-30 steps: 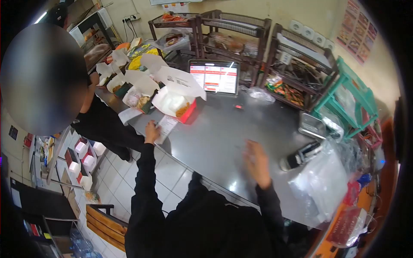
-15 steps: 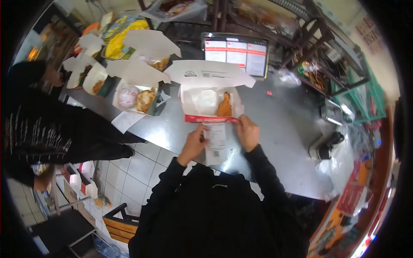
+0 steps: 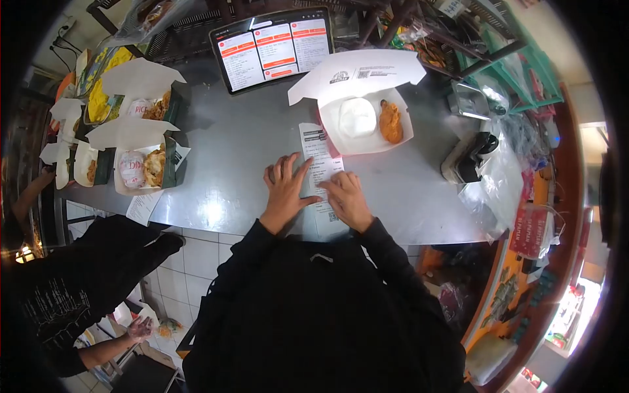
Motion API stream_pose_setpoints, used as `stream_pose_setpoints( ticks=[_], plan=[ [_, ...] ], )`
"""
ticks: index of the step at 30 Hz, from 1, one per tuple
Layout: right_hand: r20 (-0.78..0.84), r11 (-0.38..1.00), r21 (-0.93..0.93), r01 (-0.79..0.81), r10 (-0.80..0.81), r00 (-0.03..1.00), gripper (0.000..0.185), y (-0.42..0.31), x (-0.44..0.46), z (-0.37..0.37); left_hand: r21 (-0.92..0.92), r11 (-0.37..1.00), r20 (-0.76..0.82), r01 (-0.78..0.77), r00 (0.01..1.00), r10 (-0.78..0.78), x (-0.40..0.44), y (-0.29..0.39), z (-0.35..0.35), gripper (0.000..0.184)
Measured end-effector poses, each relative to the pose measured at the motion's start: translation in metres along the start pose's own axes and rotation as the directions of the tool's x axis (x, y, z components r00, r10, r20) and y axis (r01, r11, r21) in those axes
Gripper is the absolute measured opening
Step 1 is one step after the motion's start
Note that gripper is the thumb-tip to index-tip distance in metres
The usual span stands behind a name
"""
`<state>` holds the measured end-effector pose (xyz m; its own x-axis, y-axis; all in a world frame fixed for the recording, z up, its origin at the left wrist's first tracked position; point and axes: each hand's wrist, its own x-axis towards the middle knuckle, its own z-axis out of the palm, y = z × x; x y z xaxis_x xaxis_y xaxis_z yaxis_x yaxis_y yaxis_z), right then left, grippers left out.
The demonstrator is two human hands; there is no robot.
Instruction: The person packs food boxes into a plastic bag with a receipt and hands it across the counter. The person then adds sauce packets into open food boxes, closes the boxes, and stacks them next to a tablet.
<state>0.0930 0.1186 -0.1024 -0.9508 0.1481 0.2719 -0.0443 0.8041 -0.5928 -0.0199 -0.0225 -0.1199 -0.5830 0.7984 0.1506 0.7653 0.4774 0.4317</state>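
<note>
Receipt [image 3: 322, 171] partly hidden by right hand [image 3: 349, 202].

Single head-worn camera; wide round field, dark-edged; faces forward and steeply down; near range; looks over wearer's torso [image 3: 321, 314] onto left hand [image 3: 284, 195], right hand [image 3: 348, 200], metal table [image 3: 226, 134]

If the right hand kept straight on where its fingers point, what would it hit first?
Probably the left hand, around its thumb or index finger: the right hand points that way across the receipt. Exact depth is hard to judge.
</note>
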Motion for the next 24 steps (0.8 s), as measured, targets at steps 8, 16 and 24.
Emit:
stream_pose_setpoints(
  ticks=[8, 16, 24],
  plan=[
    [0.036, 0.995, -0.037, 0.097, -0.096, 0.995, 0.037, 0.004, -0.007, 0.008, -0.001, 0.999, 0.026, -0.039, 0.999, 0.039, 0.003, -0.002, -0.001, 0.085],
    [-0.36, 0.978, -0.186, -0.091, 0.018, 0.933, 0.016, 0.066, -0.008, -0.06, -0.007, 1.0, 0.045, -0.022, 0.999, 0.022, 0.01, 0.016, -0.003, 0.076],
    [-0.391, 0.975, -0.188, 0.117, -0.184, 0.902, 0.041, 0.138, 0.139, -0.19, -0.245, 0.822, -0.597, -0.514, 0.748, 0.29, 0.207, 0.027, -0.123, 0.026]
  ],
)
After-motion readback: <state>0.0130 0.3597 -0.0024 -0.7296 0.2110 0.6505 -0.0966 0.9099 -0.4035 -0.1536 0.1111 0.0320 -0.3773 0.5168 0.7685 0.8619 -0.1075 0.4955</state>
